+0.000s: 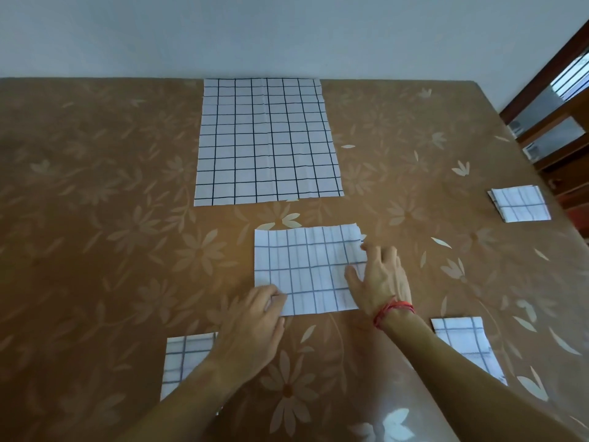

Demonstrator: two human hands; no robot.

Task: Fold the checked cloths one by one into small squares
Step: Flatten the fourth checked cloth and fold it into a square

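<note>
This looks like a room in a home, likely a dining area. A large table [95, 186] fills the view, covered in glossy brown sheeting printed with pale flowers. A plain, pale painted wall [287, 33] runs behind it at 12 o'clock. At 2 o'clock stands a dark wooden frame [538, 81] with glass panes and a barred window [570, 78]. Household checked cloths [267, 138] lie on the table.

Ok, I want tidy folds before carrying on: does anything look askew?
Yes: the half-folded cloth in the middle has an uneven far right corner, its layers not lining up. The folded stack at far right is slightly fanned.
</note>
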